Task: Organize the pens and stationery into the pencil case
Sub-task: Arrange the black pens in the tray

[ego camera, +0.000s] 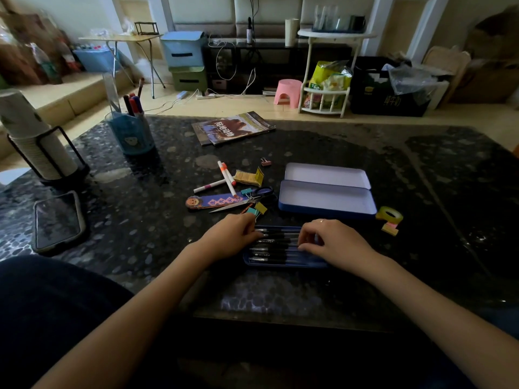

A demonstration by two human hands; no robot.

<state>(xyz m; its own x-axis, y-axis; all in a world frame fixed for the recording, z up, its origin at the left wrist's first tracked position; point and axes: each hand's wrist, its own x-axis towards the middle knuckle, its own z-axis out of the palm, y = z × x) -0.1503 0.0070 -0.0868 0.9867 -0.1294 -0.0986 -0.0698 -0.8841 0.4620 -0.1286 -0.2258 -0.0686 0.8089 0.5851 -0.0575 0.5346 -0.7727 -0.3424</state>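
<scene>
A shallow blue tray lies near me on the dark table, holding several black pens side by side. My left hand rests on the pens' left ends, fingers pinching one. My right hand lies over their right ends, fingers curled on them. Behind stands the open blue pencil case, its lid flat and its inside bare. To the left lie two white markers, scissors, a bookmark, an eraser and binder clips.
A tape roll and a small pink eraser sit right of the case. A phone lies at left, a cup holder and a blue pen pot behind it, a booklet farther back.
</scene>
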